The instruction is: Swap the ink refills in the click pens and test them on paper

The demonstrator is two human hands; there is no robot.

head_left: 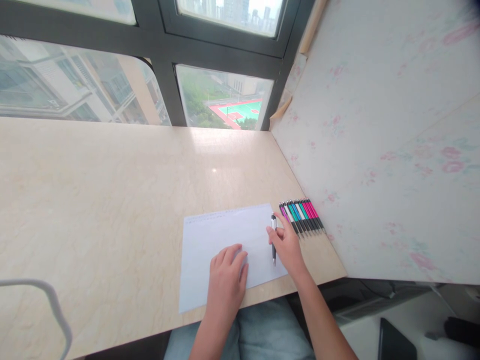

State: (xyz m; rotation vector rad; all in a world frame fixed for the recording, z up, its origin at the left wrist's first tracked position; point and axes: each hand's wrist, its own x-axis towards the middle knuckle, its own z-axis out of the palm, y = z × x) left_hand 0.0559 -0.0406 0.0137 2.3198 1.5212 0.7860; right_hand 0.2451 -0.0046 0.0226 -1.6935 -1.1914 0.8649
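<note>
A left hand (227, 270) rests flat, fingers loosely together, on a sheet of paper (225, 240) lying on a pale marble desk (93, 200). The right hand (287, 245) appears to pinch a pen (273, 237) at the paper's right edge, beside a row of coloured pens (302, 216).

We cannot read the faint print along the far edge of the white paper sheet (225, 250). The curved white bar (48, 305) at near left is cut off by the frame edge. The right hand (287, 245) hides part of the black-and-white pen (273, 240).
</note>
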